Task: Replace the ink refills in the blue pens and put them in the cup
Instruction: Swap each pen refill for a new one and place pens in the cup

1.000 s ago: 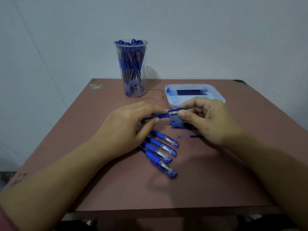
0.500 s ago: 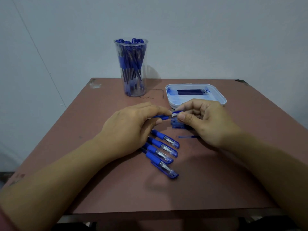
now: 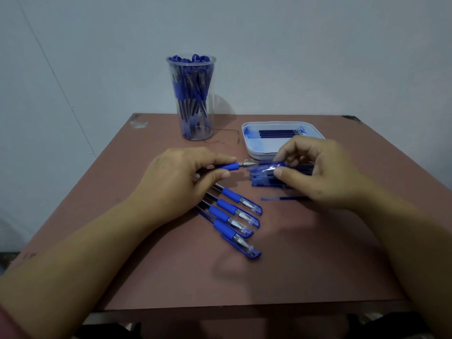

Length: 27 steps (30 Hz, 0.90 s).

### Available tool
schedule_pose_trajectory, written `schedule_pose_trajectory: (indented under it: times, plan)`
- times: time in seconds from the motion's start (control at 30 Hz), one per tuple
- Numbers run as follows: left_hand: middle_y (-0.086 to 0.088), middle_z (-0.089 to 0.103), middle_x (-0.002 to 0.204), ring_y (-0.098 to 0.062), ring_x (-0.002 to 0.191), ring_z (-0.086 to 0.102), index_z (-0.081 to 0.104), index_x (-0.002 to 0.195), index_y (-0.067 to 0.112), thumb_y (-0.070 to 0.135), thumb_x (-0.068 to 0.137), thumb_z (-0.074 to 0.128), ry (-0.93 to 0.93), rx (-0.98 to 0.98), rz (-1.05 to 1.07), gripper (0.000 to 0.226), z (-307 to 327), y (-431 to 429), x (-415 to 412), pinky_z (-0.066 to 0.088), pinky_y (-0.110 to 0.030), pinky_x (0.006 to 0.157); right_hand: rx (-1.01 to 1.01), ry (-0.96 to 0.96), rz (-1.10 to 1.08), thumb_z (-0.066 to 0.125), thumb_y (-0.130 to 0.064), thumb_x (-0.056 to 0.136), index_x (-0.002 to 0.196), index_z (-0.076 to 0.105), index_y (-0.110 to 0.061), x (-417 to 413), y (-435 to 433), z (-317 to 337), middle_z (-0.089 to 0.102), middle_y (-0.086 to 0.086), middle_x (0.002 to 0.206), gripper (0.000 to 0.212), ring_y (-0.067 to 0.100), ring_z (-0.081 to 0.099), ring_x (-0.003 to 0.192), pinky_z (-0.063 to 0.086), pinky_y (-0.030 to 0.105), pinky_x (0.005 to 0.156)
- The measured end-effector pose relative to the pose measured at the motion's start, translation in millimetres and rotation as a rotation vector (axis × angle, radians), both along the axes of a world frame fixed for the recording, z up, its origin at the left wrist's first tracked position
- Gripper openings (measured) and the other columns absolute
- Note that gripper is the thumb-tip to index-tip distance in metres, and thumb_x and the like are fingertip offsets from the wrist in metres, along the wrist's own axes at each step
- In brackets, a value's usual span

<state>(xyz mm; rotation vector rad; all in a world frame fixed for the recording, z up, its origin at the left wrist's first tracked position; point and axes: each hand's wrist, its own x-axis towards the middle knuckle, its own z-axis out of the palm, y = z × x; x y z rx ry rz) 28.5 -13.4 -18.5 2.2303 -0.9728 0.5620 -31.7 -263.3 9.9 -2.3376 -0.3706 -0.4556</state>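
My left hand [image 3: 182, 177] grips a blue pen [image 3: 232, 166] by its grip, its bare metal tip pointing right. My right hand [image 3: 315, 170] pinches the pen's clear blue cap [image 3: 265, 168] between thumb and fingers, a short gap away from the tip. Under that hand lies a pile of refills [image 3: 264, 181], and a single thin refill [image 3: 281, 198] lies in front of it. Several capped blue pens [image 3: 234, 217] lie side by side below my left hand. A tall clear cup [image 3: 192, 99] full of blue pens stands at the back.
A white tray [image 3: 254, 150] holding dark refills sits at the back right, just behind my right hand. The brown table [image 3: 281, 270] ends in a front edge near the bottom of the view. A pale wall rises behind the table.
My hands have moved apart: the right hand has pulled the cap off the pen to the right, and the pen's metal tip is now bare in my left hand.
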Motion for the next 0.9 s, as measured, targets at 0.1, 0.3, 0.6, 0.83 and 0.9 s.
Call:
schedule_pose_trajectory:
  times: [0.1, 0.3, 0.6, 0.83, 0.9]
  plan:
    - [0.023, 0.071, 0.097, 0.004, 0.085, 0.064, 0.071, 0.114, 0.039, 0.048, 0.087, 0.061, 0.006, -0.030, 0.014, 0.030, 0, 3, -1, 0.053, -0.022, 0.073, -0.096, 0.014, 0.073, 0.072, -0.031, 0.075, 0.080, 0.063, -0.033, -4, 5, -4, 0.064, -0.011, 0.077, 0.010, 0.008, 0.059, 0.079, 0.046, 0.019, 0.072]
    - [0.021, 0.072, 0.096, 0.003, 0.083, 0.064, 0.071, 0.113, 0.039, 0.052, 0.087, 0.057, -0.009, -0.034, -0.006, 0.033, 1, 3, -4, 0.053, -0.023, 0.072, -0.285, 0.003, 0.145, 0.066, -0.046, 0.077, 0.082, 0.067, -0.040, 5, 11, -14, 0.063, -0.020, 0.082, 0.009, 0.006, 0.051, 0.089, 0.040, 0.020, 0.074]
    - [0.019, 0.072, 0.094, 0.000, 0.082, 0.064, 0.071, 0.115, 0.036, 0.047, 0.088, 0.058, -0.035, -0.014, -0.041, 0.031, 0, 0, -4, 0.054, -0.026, 0.069, -0.035, -0.080, 0.038, 0.057, -0.051, 0.086, 0.080, 0.062, -0.046, 9, 24, -14, 0.065, -0.018, 0.083, 0.009, 0.007, 0.056, 0.079, 0.040, 0.018, 0.068]
    - [0.016, 0.073, 0.100, -0.005, 0.087, 0.067, 0.071, 0.117, 0.032, 0.043, 0.090, 0.060, -0.042, 0.011, -0.043, 0.030, -1, -1, -4, 0.056, -0.036, 0.072, 0.073, -0.027, 0.104, 0.073, -0.023, 0.085, 0.086, 0.065, -0.041, 8, 28, -15, 0.070, -0.009, 0.078, 0.019, 0.006, 0.062, 0.071, 0.049, 0.016, 0.067]
    - [0.016, 0.073, 0.099, -0.007, 0.085, 0.067, 0.071, 0.116, 0.033, 0.047, 0.090, 0.057, -0.032, 0.007, -0.041, 0.033, -2, -1, -3, 0.055, -0.037, 0.071, 0.100, 0.009, 0.111, 0.074, -0.024, 0.083, 0.092, 0.065, -0.039, 7, 27, -16, 0.068, -0.014, 0.084, 0.020, 0.006, 0.063, 0.075, 0.049, 0.015, 0.070]
